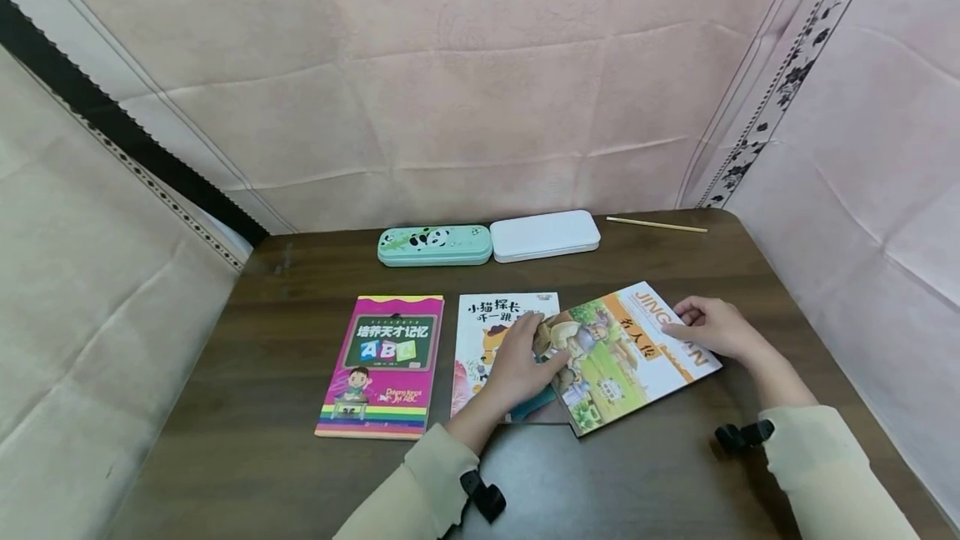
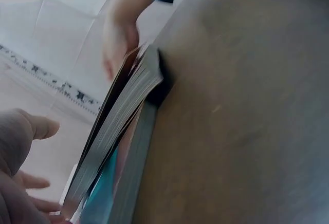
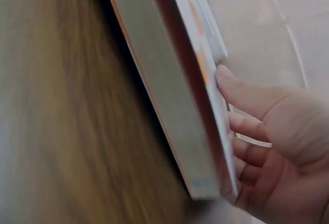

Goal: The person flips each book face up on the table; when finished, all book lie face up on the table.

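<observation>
A thick white-and-green picture-covered book (image 1: pixel 607 357) lies slanted, overlapping a white book with a cartoon cat (image 1: pixel 491 340). At its left edge is my left hand (image 1: pixel 517 365), fingers spread; the left wrist view shows the thumb (image 2: pixel 43 127) held off the cover. My right hand (image 1: pixel 716 326) pinches the slanted book at its upper right edge, thumb on the cover. In the right wrist view, a dark gap separates that cover from the page block (image 3: pixel 159 85). The right fingers (image 3: pixel 249 126) are bent beside the cover, partly hidden.
A pink book with a rainbow band (image 1: pixel 382 369) lies left of the cat book. Along the table's back edge are a green panda pencil case (image 1: pixel 435 246), a white case (image 1: pixel 545 236) and a thin wooden stick (image 1: pixel 656 225). Cloth walls enclose the table (image 1: pixel 247 407).
</observation>
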Demonstrator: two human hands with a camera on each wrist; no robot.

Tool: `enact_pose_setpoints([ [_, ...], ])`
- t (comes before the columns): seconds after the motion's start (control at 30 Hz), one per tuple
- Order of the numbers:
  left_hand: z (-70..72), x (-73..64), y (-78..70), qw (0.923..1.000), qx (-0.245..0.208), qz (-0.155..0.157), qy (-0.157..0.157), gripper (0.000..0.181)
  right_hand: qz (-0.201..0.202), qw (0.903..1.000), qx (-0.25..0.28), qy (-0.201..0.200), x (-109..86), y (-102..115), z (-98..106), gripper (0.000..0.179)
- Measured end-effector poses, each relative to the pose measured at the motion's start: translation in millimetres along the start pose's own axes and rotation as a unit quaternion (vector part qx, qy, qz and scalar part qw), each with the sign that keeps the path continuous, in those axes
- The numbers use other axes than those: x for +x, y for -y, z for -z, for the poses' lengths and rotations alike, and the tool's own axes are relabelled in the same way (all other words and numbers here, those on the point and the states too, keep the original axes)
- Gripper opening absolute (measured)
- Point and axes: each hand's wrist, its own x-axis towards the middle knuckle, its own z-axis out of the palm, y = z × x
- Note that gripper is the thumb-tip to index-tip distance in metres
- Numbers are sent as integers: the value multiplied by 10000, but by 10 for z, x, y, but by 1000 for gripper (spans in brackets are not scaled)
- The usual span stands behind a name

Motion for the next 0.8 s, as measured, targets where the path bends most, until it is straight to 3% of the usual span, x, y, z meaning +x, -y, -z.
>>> enact_pose_setpoints([
  [0.2, 25, 86, 60, 9989, 291, -296, 233, 62, -358, 9968, -611, 382, -175, -12, 117, 49],
  [0.4, 12, 77, 54, 9974, 504, -444, 277, 60, -867, 9942, -164, 618, -223, -43, 141, 58],
  [0.63, 4, 6, 13, 9965, 708, -386, 236, 61, -950, 9950, 105, 276, -180, -112, 151, 62],
  [0.8, 11, -56, -18, 9959, 856, -305, 18, 60, -811, 9959, 329, -239, -151, -130, 133, 57],
])
